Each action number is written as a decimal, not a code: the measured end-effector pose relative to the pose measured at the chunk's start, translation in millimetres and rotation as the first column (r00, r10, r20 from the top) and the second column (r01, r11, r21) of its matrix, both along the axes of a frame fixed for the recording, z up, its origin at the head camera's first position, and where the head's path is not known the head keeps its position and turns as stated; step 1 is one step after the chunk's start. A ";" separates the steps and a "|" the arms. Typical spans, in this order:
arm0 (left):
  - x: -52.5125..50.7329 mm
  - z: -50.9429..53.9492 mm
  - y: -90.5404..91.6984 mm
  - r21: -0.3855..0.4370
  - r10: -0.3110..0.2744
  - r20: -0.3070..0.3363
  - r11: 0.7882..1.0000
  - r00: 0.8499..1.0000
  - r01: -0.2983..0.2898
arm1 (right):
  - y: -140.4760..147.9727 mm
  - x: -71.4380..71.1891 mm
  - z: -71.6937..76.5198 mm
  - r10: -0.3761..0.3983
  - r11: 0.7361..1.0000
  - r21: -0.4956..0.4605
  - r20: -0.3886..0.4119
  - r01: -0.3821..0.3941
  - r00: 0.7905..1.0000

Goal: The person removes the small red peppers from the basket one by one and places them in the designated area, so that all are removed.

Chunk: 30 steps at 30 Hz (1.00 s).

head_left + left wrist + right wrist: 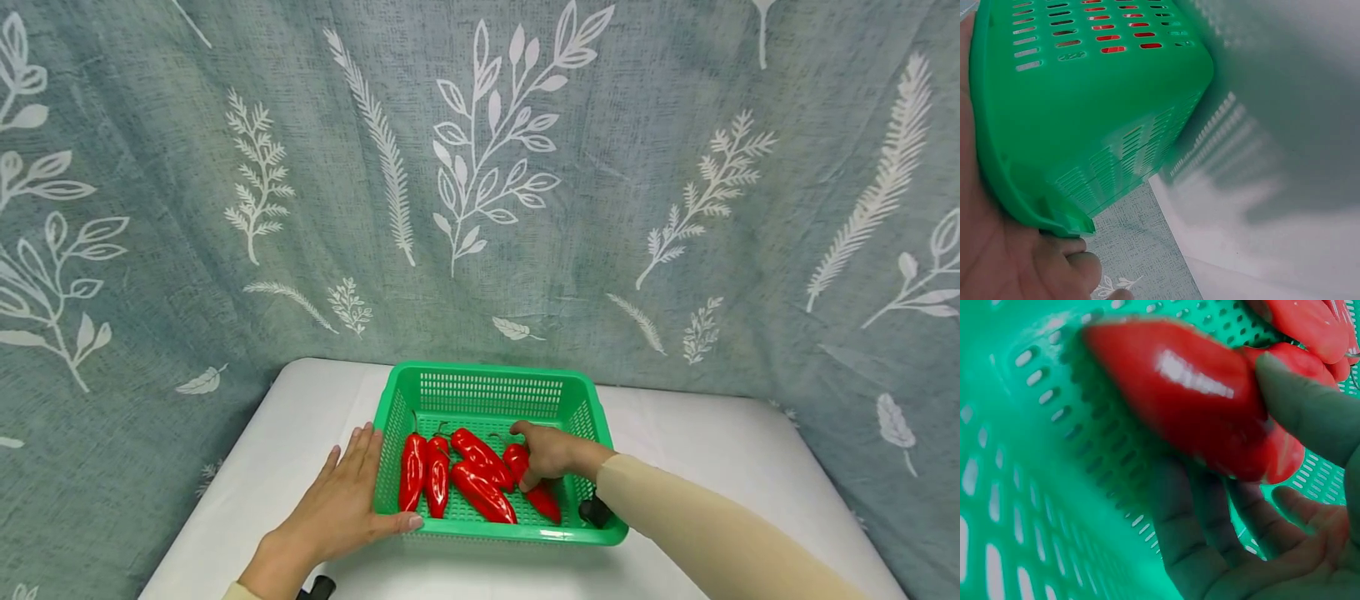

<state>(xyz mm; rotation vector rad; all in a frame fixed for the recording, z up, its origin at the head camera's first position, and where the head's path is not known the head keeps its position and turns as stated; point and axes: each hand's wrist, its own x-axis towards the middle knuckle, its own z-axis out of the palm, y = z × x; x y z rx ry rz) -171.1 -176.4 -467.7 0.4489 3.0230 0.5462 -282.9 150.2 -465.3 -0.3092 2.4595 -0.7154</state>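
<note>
R grip (551, 452) pinches glossy, tapered pepper (543, 503) in slotted grn plastic bskt (517, 532).

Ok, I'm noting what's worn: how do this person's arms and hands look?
The left hand and right hand wear no gloves. The right sleeve is long, plain and cream; only an edge of the left sleeve shows, similarly coloured. A small black device shows by each wrist.

Red peppers (483, 493) gleamed in and beside the right grip (553, 451) inside a green basket (517, 532), a cream sleeve (697, 517) behind, a white surface (690, 442) below and grey-green, white-leafed cloth (592, 225) beyond.
</note>
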 end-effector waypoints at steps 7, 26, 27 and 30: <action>-0.5 0.9 3.3 0.011 -0.005 0.010 1.000 1.000 0.005 | 6.0 -6.6 -1.8 -0.042 0.994 -0.106 -0.035 0.038 0.999; 2.8 2.9 -0.3 0.046 0.006 0.030 0.999 1.000 -0.007 | 14.6 -8.3 33.8 -0.249 0.861 -0.470 -0.054 0.196 0.967; 2.9 3.0 -0.5 0.047 0.007 0.030 0.999 1.000 -0.008 | 15.3 -7.8 35.8 -0.253 0.859 -0.473 -0.063 0.194 0.965; 3.1 3.5 -1.0 0.051 0.008 0.030 0.999 1.000 -0.009 | 17.9 -6.4 42.1 -0.263 0.850 -0.492 -0.085 0.189 0.961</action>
